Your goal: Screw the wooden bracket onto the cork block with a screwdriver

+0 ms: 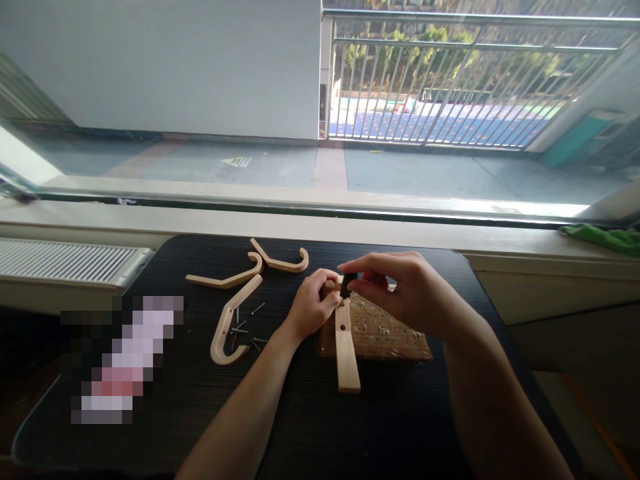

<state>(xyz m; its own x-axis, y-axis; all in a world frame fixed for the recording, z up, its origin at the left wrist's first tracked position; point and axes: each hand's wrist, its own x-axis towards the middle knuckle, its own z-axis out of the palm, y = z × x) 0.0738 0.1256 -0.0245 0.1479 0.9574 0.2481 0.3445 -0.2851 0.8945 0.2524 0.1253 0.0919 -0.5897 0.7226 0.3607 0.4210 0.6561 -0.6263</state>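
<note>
A straight wooden piece with a hole lies across a brown board on the black table. My left hand is closed, pinching the wooden piece near its far end. My right hand is closed on a small dark tool held upright over that same end. Three curved wooden hooks lie to the left: one near the screws, one behind it, one farthest back. Several loose screws lie beside the nearest hook.
A blurred-out object lies on the table's left side. A radiator grille sits at the left under the window sill. A green cloth lies on the sill at the right.
</note>
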